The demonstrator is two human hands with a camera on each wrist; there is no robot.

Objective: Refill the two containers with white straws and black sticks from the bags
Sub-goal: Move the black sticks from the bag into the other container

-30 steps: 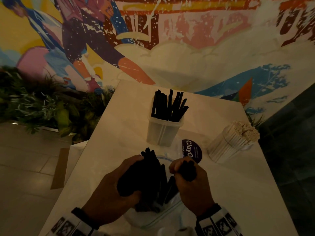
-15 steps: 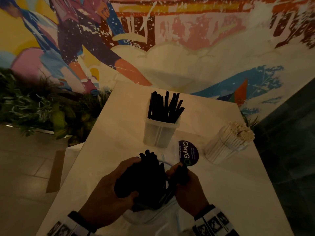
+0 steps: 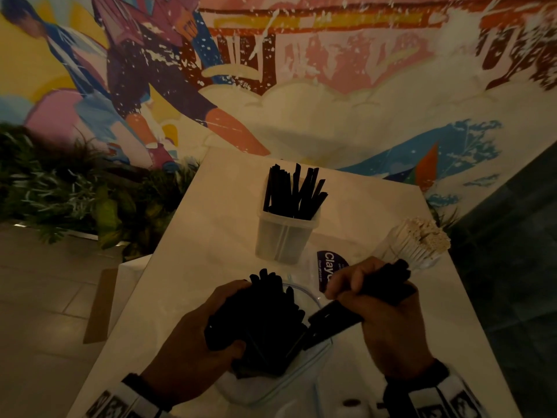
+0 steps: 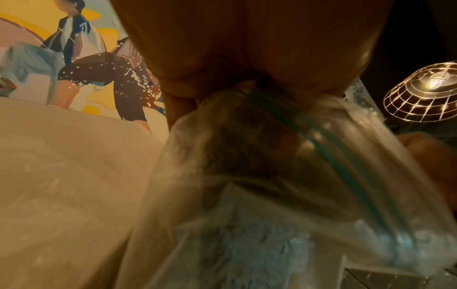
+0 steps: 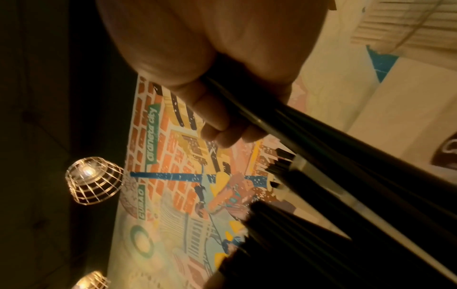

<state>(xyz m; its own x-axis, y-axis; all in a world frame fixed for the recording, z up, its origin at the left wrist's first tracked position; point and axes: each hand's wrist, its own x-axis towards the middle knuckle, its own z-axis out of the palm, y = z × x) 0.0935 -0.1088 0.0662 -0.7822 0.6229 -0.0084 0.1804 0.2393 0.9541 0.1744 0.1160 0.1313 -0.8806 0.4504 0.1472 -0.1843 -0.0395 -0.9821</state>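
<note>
A painted mural (image 3: pixel 301 70) fills the wall behind the white table (image 3: pixel 211 224). Left of the table stand leafy plants (image 3: pixel 60 188) above a tiled floor (image 3: pixel 39 312). What seem wire-caged lamps (image 5: pixel 94 179) glow overhead.

Open tabletop (image 3: pixel 211 236) left of the stick container (image 3: pixel 286 236), bare to the table's edge. Between that container and the straw container (image 3: pixel 407 251) a gap, partly taken by a dark label (image 3: pixel 327 263). Near side crowded: bag (image 3: pixel 289 378), left hand (image 3: pixel 193 348) gripping the bundle, right hand (image 3: pixel 388 321) with sticks (image 3: pixel 382 285) just beside the straws. Mural wall (image 3: pixel 331 101) close behind.
</note>
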